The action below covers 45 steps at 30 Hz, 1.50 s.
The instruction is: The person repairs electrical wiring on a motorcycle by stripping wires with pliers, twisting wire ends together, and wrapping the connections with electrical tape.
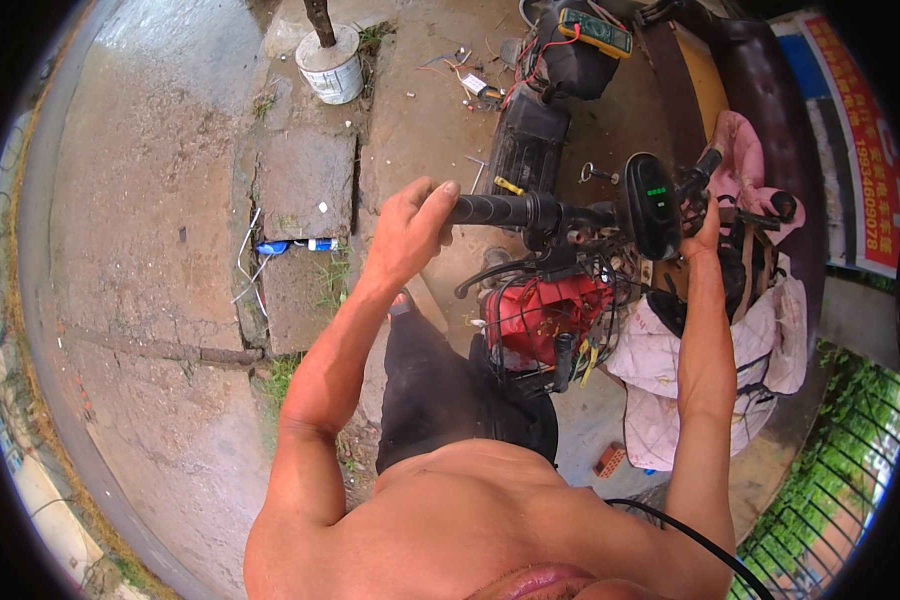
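Note:
My left hand (pixel 417 228) is closed round the outer end of the black rubber left grip (pixel 490 210) of an electric scooter's handlebar, thumb on top. On the other side, my right hand (pixel 702 235) wraps the handlebar's right end from below, beside the black right grip (pixel 706 168); its fingers are partly hidden. An oval display (pixel 652 207) with lit green digits sits between them. Below the left grip a brake lever (pixel 490 275) sticks out. A wire basket (pixel 518 370) holding a red bag-like thing (pixel 550 315) hangs nearest my body.
Beyond the handlebar lies a long black ribbed part (pixel 530 140), with a multimeter (pixel 596 33) and red leads past it. A pink-white quilted cover (pixel 660 350) hangs at the right, near a dark sofa (pixel 760 60). A white bucket (pixel 332 70) holds a post; a brick (pixel 610 459) lies low right.

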Tool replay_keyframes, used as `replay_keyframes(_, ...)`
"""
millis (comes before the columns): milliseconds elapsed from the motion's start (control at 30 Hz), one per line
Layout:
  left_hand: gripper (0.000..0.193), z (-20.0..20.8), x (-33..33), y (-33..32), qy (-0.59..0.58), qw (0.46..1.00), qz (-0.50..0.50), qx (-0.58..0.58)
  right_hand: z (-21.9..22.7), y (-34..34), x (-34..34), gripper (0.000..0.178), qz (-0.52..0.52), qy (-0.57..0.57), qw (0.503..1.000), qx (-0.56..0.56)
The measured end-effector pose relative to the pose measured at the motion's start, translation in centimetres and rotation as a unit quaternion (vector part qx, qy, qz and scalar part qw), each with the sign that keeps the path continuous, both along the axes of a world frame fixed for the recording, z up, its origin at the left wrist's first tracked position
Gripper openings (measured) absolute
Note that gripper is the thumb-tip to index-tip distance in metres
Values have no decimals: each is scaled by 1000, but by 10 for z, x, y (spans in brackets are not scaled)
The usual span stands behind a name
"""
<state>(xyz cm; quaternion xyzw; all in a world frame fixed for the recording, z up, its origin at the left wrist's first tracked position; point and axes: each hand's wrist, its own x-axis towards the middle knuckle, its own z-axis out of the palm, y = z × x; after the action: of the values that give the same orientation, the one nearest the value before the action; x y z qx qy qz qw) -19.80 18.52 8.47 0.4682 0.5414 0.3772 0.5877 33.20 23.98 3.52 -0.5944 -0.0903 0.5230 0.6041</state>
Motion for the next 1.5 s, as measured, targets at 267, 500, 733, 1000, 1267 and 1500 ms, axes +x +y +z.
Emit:
replay_keyframes(267, 40, 2, 2, 1, -12, 1000, 6, 2, 0, 1, 0, 29, 0, -9, 1000, -3)
replay_keyframes(500, 39, -3, 1, 0, -51, 998, 21, 11, 11, -3, -2, 35, 78, -59, 994, -47)
replay_keyframes(733, 39, -4, -7, 0, -52, 998, 18, 14, 26, -8, 3, 46, 98, -207, 958, -170)
replay_keyframes(1000, 44, -16, -13, 4, -19, 998, 14, 61, 45, -10, 23, 54, 69, -413, 847, -329)
replay_keyframes(1267, 39, -4, -21, 1, -54, 996, 16, 71, 87, -23, -19, 57, 162, -529, 790, -265)
replay_keyframes(1500, 39, -14, -19, -4, -64, 983, 47, 166, 85, -21, -55, 51, 216, -700, 643, -222)
